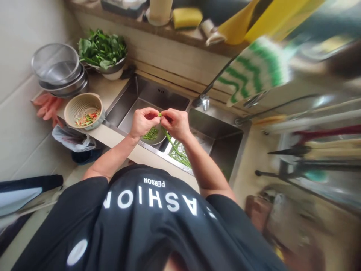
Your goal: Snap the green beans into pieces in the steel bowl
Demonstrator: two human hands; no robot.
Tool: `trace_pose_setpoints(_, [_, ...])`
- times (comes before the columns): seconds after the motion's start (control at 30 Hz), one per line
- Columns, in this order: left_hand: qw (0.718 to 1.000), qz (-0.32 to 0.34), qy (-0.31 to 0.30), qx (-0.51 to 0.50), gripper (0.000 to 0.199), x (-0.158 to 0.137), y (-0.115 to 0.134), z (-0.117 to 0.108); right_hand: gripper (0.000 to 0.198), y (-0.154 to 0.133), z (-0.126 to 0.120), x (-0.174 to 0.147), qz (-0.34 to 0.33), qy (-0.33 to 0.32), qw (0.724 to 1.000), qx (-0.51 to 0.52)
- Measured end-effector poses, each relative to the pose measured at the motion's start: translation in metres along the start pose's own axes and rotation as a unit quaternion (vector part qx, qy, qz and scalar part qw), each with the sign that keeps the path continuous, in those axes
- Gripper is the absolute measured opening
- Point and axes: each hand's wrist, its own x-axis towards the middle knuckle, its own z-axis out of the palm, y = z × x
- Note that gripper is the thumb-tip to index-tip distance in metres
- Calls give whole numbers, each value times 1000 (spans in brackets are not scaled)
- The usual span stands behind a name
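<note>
Over the divider of the double sink (175,98), my two hands meet at a green bean (160,114). My left hand (144,122) pinches one end between thumb and fingertips. Close beside it, my right hand (177,123) is closed on the same bean, whose long stem part trails below the palm. Under my left hand, a bowl (159,141) in the left basin holds short green bean pieces (150,133). Long uncut beans (179,153) lie in a white container in the right basin, partly hidden by my right forearm.
A strainer bowl (99,117) with red and green scraps stands left of the sink. Behind it are stacked metal bowls (56,66) and a bowl of leafy greens (103,49). The faucet (205,102) rises behind the sink; a green-striped cloth (254,71) hangs nearby.
</note>
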Motion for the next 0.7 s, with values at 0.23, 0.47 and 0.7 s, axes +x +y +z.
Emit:
trace_pose_setpoints(0.23, [991, -85, 18, -102, 13, 5, -13, -1, 21, -4, 10, 3, 110, -19, 991, 70])
trace_pose_setpoints(0.47, [985, -142, -2, -102, 17, 10, -23, -9, 30, 16, 21, -2, 222, -91, 950, 201])
trace_pose_setpoints(0.7, [996, -83, -2, 15, 12, 11, -26, -5, 25, 20, 27, 0, 214, -73, 965, 130])
